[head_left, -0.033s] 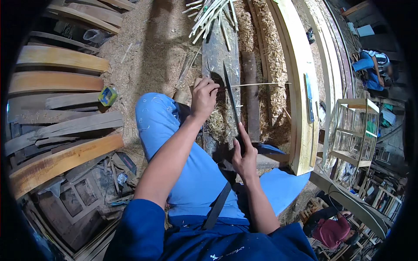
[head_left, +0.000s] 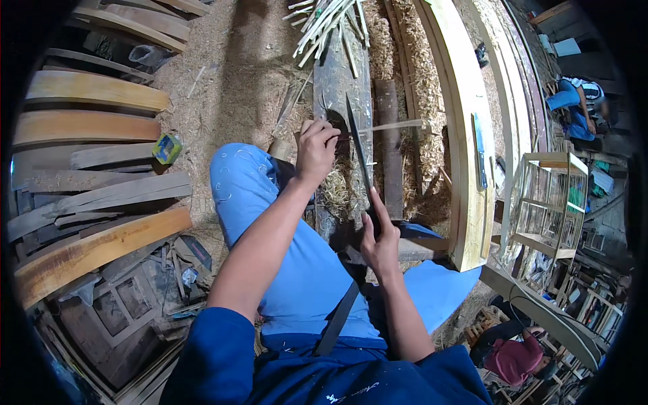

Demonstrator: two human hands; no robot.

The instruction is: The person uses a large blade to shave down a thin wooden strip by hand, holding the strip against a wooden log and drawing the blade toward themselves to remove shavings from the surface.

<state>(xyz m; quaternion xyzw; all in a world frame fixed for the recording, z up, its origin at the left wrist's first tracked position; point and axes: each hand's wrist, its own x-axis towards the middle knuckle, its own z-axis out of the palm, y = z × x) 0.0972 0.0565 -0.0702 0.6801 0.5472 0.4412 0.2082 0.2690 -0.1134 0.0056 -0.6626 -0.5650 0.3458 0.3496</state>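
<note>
My right hand (head_left: 380,246) is closed around the lower end of a long knife (head_left: 358,142) with a dark, narrow blade. The blade stands nearly lengthwise over a worn plank (head_left: 342,81), its tip away from me. Left of the blade, my left hand (head_left: 316,152) pinches a thin, pale strip (head_left: 398,125). This strip crosses at the blade and sticks out to the right, blurred by motion. Fine curled shavings (head_left: 335,192) lie on the plank beneath my hands. A bundle of pale strips (head_left: 331,27) rests on its far end.
Timber beams (head_left: 469,135) run along the right, one carrying a blue-handled tool (head_left: 480,152). Curved boards (head_left: 101,91) are stacked at left beside a yellow-green box (head_left: 167,148). A slatted wooden cage (head_left: 550,202) stands at right. Two people (head_left: 579,104) sit farther right.
The strip's free end has shifted left and slightly up, is now blurred, and reaches less far to the right. Both hands and the knife hold nearly the same place.
</note>
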